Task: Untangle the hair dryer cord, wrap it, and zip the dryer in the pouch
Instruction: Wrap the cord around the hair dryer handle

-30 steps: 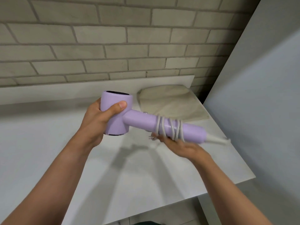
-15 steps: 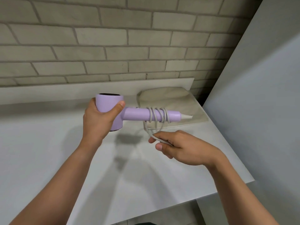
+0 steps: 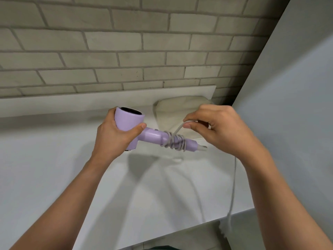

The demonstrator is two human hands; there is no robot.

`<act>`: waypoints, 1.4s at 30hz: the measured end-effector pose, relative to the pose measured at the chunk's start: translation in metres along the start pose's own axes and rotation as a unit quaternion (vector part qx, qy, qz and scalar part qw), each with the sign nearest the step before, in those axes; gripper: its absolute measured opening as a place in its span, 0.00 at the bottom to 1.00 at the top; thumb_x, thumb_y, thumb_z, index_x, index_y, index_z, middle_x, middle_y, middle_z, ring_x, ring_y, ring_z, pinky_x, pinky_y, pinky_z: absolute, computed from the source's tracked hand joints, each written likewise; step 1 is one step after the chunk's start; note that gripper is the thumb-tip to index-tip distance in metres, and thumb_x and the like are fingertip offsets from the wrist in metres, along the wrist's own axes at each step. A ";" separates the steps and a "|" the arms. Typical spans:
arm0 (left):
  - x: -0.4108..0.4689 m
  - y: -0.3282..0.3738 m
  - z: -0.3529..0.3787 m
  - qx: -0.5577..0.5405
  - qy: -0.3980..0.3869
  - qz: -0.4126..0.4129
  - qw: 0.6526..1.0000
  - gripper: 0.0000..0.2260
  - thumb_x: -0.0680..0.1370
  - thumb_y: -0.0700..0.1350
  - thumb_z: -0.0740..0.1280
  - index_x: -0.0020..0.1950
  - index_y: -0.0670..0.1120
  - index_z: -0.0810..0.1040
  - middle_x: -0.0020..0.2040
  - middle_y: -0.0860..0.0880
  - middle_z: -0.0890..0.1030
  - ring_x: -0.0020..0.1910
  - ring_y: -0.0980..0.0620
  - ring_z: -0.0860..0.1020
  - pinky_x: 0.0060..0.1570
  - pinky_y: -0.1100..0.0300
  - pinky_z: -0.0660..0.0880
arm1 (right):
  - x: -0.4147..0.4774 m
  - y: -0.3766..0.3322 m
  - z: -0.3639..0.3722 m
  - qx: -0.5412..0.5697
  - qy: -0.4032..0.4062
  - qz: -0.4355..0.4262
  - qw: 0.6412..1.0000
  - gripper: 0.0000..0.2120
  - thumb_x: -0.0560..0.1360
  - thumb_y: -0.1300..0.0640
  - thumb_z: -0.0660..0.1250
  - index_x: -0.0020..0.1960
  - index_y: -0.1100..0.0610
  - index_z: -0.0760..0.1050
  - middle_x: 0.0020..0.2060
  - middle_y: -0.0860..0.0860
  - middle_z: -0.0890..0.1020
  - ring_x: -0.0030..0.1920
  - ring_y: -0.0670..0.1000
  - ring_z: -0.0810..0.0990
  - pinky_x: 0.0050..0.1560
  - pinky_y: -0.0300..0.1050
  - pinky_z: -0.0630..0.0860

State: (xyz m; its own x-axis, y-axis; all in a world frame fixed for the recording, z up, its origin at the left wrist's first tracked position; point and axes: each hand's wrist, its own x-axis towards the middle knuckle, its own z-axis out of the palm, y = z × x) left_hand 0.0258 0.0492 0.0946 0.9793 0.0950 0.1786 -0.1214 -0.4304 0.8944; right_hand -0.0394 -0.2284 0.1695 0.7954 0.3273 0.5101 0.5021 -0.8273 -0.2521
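A lilac hair dryer is held above the white counter, its handle pointing right. My left hand grips its round head. Several loops of the grey cord are wound around the handle. My right hand is above and to the right of the handle, pinching a strand of cord that rises from the loops. A loose length of cord hangs blurred below my right wrist, down past the counter's front edge. The beige pouch lies flat on the counter behind the dryer, partly hidden by my right hand.
The white counter runs left from a grey panel that closes off its right side. A brick wall with a low white ledge stands behind. The counter's front edge crosses at the lower right.
My right hand rose from below the handle to above and right of it, carrying the cord up. The dryer tilted so its handle now slopes down to the right.
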 end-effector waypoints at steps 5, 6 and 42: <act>-0.002 0.002 -0.005 0.000 -0.089 0.022 0.996 0.26 0.67 0.60 0.81 0.60 0.56 0.75 0.52 0.59 0.81 0.50 0.59 0.80 0.29 0.69 0.74 | 0.002 0.014 -0.004 0.007 0.023 0.001 1.000 0.12 0.78 0.43 0.71 0.52 0.50 0.86 0.36 0.44 0.76 0.35 0.49 0.76 0.34 0.54 0.77; -0.004 0.002 -0.006 -0.008 -0.103 0.023 0.994 0.27 0.65 0.62 0.80 0.59 0.57 0.76 0.52 0.58 0.81 0.49 0.58 0.80 0.30 0.70 0.74 | 0.002 0.017 -0.004 0.010 0.022 0.006 1.000 0.13 0.78 0.42 0.71 0.52 0.50 0.86 0.36 0.44 0.77 0.35 0.49 0.76 0.34 0.54 0.77; 0.015 -0.005 0.018 -0.093 0.092 -0.041 0.991 0.28 0.68 0.61 0.79 0.62 0.53 0.74 0.52 0.61 0.79 0.52 0.53 0.80 0.51 0.49 0.81 | -0.032 -0.012 0.022 0.103 -0.327 0.077 0.936 0.16 0.87 0.48 0.56 0.71 0.47 0.74 0.38 0.40 0.82 0.42 0.43 0.78 0.48 0.43 0.76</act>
State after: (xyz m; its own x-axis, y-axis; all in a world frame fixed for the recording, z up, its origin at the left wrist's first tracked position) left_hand 0.0436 0.0369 0.0855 0.9429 0.2925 0.1593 -0.0877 -0.2433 0.9660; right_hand -0.0634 -0.2185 0.1379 0.8679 0.4761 -0.1417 0.3650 -0.8048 -0.4682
